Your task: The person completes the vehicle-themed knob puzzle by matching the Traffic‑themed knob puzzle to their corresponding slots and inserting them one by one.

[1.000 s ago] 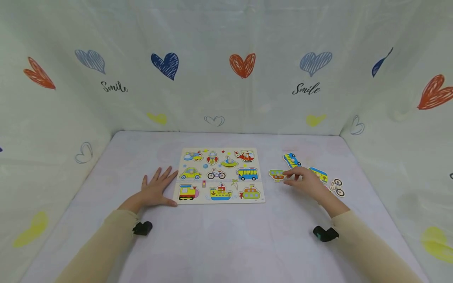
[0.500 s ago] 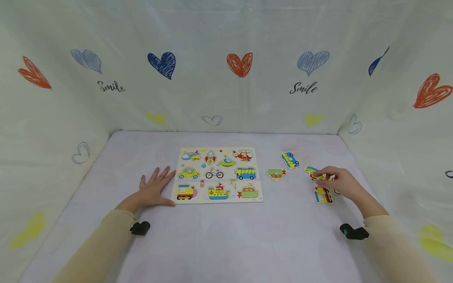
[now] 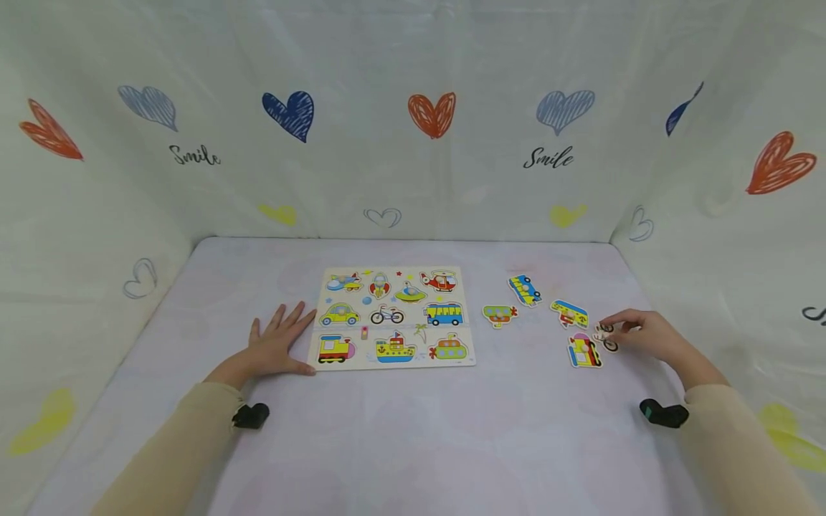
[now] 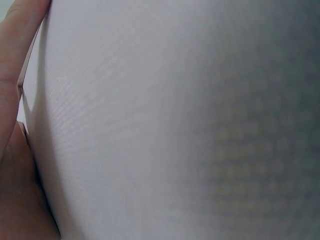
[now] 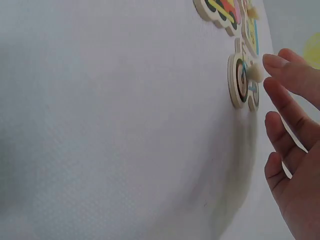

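Observation:
A wooden puzzle board [image 3: 356, 331] with printed vehicles lies mid-table. My left hand [image 3: 276, 347] rests spread beside it, fingertips and thumb at its left edge. On the right, my right hand [image 3: 645, 335] reaches over a bicycle puzzle piece [image 3: 609, 342]. In the right wrist view, the thumb and fingertips are just off the wooden knob [image 5: 255, 73] of this piece, slightly bent and apart. A train piece [image 3: 584, 351] and a ship piece [image 3: 571, 313] lie close by. The left wrist view shows little beyond part of the left hand [image 4: 15, 75] and white cloth.
Nearer the board lie a submarine piece [image 3: 500, 315] and a blue bus piece [image 3: 525, 290], both turned. White cloth walls [image 3: 361, 165] printed with hearts enclose the table [image 3: 387, 444] at the back and sides.
My right hand has moved right, from the submarine piece past the ship piece to the bicycle piece. The left hand stays at the board's edge. The head view has shifted slightly.

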Action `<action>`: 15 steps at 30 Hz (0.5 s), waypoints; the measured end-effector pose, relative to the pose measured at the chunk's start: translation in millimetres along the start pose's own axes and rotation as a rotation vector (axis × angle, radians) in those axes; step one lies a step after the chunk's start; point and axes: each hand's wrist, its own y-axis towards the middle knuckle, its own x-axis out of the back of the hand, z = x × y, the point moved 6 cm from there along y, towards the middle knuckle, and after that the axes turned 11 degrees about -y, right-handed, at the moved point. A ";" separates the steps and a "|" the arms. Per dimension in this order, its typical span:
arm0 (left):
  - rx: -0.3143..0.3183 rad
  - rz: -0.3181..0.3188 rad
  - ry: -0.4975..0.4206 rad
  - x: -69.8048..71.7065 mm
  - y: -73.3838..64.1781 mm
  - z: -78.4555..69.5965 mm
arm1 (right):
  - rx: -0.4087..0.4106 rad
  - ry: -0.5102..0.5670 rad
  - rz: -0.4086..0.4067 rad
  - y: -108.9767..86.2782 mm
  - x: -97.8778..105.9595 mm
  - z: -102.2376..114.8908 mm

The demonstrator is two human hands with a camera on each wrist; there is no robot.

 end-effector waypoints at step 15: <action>-0.017 0.000 -0.018 0.3 0.7 2.3 | 0.088 -0.018 0.066 13.2 0.4 -9.1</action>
